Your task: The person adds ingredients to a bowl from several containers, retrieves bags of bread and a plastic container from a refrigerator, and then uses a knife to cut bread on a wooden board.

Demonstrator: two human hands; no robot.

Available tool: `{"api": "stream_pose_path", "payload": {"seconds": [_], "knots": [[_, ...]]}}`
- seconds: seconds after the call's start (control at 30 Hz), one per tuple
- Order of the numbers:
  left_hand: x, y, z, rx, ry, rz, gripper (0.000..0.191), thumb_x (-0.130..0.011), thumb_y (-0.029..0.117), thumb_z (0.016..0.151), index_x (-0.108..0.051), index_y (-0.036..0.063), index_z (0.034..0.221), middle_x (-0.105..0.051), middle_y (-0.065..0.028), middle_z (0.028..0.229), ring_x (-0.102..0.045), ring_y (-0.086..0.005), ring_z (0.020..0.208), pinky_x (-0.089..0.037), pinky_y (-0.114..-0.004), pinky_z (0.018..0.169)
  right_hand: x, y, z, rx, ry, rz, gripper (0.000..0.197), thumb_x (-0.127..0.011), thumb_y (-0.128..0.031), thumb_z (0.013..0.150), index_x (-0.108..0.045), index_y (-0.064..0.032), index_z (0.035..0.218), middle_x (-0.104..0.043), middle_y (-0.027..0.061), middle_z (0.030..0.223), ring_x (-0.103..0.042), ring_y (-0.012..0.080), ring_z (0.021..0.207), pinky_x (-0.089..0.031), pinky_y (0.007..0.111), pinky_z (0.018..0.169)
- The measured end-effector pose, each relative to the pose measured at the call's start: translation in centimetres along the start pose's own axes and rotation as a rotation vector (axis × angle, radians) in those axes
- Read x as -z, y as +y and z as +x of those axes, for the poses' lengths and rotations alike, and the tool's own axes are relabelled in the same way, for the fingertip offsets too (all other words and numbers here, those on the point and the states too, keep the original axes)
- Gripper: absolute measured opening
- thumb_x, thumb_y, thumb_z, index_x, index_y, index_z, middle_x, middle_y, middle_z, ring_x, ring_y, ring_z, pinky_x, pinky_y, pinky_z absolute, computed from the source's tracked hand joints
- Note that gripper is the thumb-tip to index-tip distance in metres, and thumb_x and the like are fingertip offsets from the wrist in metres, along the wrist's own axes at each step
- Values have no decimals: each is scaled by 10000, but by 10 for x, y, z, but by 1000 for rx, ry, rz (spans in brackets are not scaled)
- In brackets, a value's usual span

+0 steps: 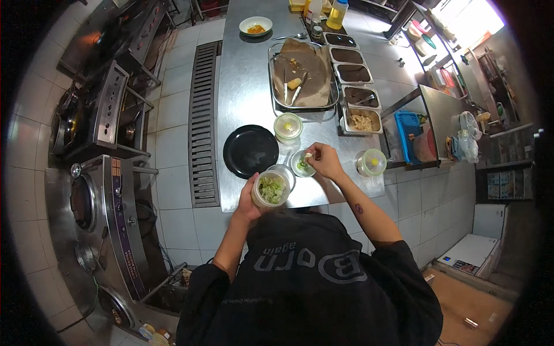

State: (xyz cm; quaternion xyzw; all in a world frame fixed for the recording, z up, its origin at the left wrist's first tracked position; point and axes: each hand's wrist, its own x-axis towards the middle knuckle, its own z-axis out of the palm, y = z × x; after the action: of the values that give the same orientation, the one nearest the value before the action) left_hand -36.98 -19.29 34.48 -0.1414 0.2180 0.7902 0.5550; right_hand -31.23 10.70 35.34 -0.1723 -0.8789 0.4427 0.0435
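My left hand [249,200] grips a clear plastic tub [255,200] of chopped green vegetable [271,190], apparently spring onion, tilted at the table's near edge. Over a small white bowl [300,172] my right hand [324,161] pinches a bit of pale food at its fingertips. Green pieces [302,163] lie in that bowl. A clear round lid or dish [291,175] shows partly behind the tub. To the left lies a black round plate [251,151] with nothing on it. A lidded tub [288,128] stands just beyond the bowl.
Past the lidded tub, a paper-lined tray [311,80] holds white-handled tongs [290,93] and a yellowish food piece [294,83]. Metal pans [361,120] line the table's right edge, near another lidded tub [371,163]. A white bowl [256,21] and bottles [337,15] stand farther back. Stoves [104,112] are left.
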Motion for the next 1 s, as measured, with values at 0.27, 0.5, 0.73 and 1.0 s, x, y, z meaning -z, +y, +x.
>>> {"api": "stream_pose_path", "payload": {"seconds": [0.27, 0.5, 0.73, 1.0], "knots": [[-3, 3, 12, 21, 6, -32, 648, -416, 586, 1071, -560, 71, 1437, -649, -203, 1354, -702, -390, 1151, -640, -581, 824, 4, -3, 1, -87, -132, 218, 123, -787, -108, 894, -742, -5, 944, -715, 31, 764, -648, 94, 671, -549, 286, 672], [-14, 3, 14, 5, 40, -42, 650, -400, 585, 1076, -557, 68, 1438, -649, -201, 1349, -709, -397, 1134, -663, -563, 792, -7, 2, -6, 17, -42, -19, 178, -840, -96, 813, -706, 9, 866, -665, 59, 693, -621, 140, 624, -524, 316, 636], [-10, 3, 10, 20, 15, -13, 648, -404, 573, 1079, -558, 52, 1432, -647, -215, 1345, -709, -405, 1133, -659, -585, 805, -7, -3, -10, 37, -93, -5, 233, -821, -19, 771, -670, 15, 945, -676, 88, 785, -624, 148, 661, -521, 321, 639], [-13, 2, 13, 13, 21, -56, 662, -381, 566, 1084, -529, 41, 1458, -635, -242, 1356, -714, -415, 1112, -667, -553, 798, 5, -40, -15, 48, -1, 71, 178, -694, 7, 828, -701, 17, 1006, -742, 166, 911, -738, 308, 848, -581, 383, 791]]}}
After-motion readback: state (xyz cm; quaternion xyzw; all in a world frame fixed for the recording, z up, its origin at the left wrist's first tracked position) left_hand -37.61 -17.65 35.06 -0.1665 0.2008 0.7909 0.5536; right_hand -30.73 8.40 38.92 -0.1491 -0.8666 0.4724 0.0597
